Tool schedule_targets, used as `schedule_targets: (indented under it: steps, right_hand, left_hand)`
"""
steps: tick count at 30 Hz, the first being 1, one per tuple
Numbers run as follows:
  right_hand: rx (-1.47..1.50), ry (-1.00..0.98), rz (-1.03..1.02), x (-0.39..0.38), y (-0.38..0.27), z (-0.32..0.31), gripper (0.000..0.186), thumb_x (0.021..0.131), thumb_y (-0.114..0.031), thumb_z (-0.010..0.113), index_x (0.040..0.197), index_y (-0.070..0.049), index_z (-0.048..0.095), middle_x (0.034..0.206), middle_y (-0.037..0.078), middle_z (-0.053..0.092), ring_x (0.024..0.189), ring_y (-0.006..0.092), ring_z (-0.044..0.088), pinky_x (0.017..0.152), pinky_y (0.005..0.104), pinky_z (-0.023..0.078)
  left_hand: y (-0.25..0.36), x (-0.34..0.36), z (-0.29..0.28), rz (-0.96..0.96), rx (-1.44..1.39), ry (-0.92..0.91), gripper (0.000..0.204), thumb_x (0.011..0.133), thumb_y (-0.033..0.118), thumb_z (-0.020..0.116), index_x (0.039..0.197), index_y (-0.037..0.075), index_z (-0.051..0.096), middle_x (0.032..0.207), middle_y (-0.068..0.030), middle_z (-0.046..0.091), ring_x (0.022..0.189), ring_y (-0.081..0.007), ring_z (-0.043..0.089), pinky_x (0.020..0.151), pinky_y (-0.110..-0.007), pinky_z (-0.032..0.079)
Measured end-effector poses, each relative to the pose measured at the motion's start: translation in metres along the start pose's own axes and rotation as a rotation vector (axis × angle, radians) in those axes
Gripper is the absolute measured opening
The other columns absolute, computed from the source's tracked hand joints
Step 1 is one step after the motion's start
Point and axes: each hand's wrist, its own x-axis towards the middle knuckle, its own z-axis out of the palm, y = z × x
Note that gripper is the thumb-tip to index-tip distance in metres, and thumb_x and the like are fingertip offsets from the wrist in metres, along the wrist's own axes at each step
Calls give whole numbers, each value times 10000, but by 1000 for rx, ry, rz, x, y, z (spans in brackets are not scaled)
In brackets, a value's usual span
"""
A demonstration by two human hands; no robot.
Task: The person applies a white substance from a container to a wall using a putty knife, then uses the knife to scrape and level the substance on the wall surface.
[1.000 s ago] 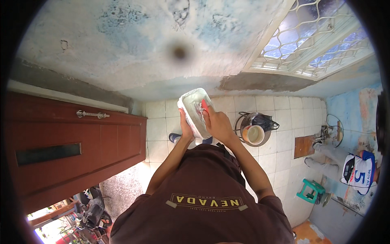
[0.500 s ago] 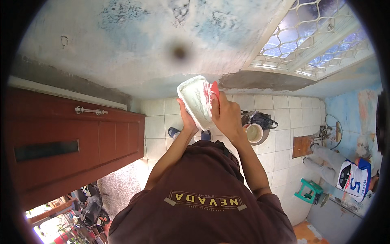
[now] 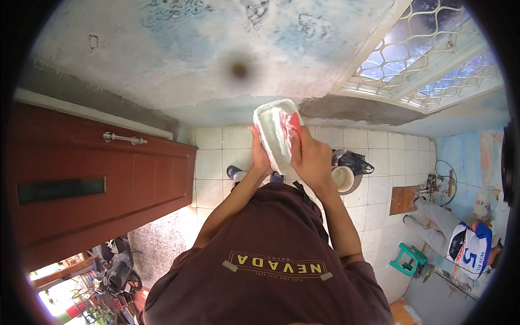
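Observation:
My left hand (image 3: 260,154) supports a white rectangular tub (image 3: 263,115) from its left side, thumb along the wall. White paste coats the tub's inside and rim. A red putty scraper (image 3: 294,125), smeared with the paste, is gripped in my right hand (image 3: 314,162). Its blade lies inside the tub against the right part. My right fingers are closed round the scraper; their far tips are partly hidden. Both hands are in front of my body, close to a patchy wall (image 3: 206,86).
On the tiled floor (image 3: 208,157) at right stand a pale bucket (image 3: 342,179) and a black plastic bag (image 3: 353,161). A red-brown door (image 3: 119,173) is on the left, a grilled window (image 3: 417,49) upper right. Another person (image 3: 468,249) and a green stool (image 3: 407,260) are far right.
Both hands and the tub have shifted slightly right. The scraper has tipped down from above the right rim into the tub, against the paste.

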Motion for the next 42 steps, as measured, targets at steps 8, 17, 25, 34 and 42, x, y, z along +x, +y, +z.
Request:
schedule_targets:
  steps: [8,17,25,34,42]
  right_hand:
    - [-97,-106,14,6,7,4,253,1068,-245,565,949,-28,617,608,224,640,545,450,653,550,566,510]
    - [-27,0,38,-8,10,3,197,1061,-182,622,939,-28,638,592,177,621,510,387,640,496,469,466]
    - [45,232,-46,-26,23,26,100,1002,-89,667,920,-32,668,638,134,590,556,342,583,530,464,412]
    - [-203,109,-201,-18,23,25,156,1003,-160,683,880,-65,692,694,70,590,673,266,536,683,428,338]
    - [-103,217,-97,-15,16,20,205,994,-198,688,836,-67,698,651,85,569,647,263,535,690,435,340]
  left_hand:
    - [9,8,-1,-33,51,-37,965,1010,841,247,1648,124,348,1583,-125,506,1445,-304,515,1218,-484,423]
    - [12,10,-3,-34,51,-82,972,1016,834,233,1640,99,355,1554,-147,535,1387,-314,574,1174,-488,475]
    - [14,1,5,-31,16,-91,966,1019,829,238,1632,94,363,1536,-147,552,1363,-312,592,1152,-493,492]
    - [16,3,2,19,26,21,946,1020,828,258,1623,110,385,1525,-132,560,1372,-316,578,1154,-486,483]
    - [23,6,-3,34,-69,-31,990,994,862,251,1631,114,374,1544,-132,542,1385,-326,566,1160,-497,480]
